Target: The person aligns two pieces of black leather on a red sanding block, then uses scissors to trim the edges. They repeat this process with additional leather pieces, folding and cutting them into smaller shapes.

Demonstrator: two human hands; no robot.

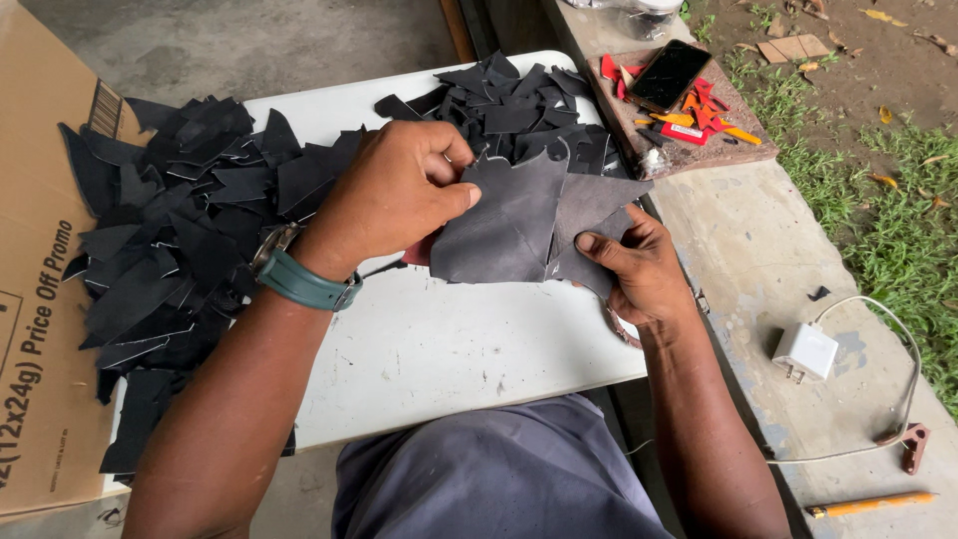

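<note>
Lying at frame left on the white desk: a heap of black leather scraps. Pinching the dark grey leather piece at centre frame, left hand closed on its upper edge. Gripping its right side from below, right hand. Resting at upper right: a phone.

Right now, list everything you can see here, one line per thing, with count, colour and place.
leather pieces in hand: two or so, dark grey, between both hands
cut leather pile: many, black, left of table
second leather pile: many, black, far table edge
table: one, white, centre
cardboard box: one, brown, far left
phone: one, black, on stone slab
scraps: several, red and orange, beside phone
charger: one, white, on concrete ledge
pencil: one, orange, ledge bottom right
wristwatch: one, green strap, left wrist
left hand: pinching leather
right hand: gripping leather
</note>
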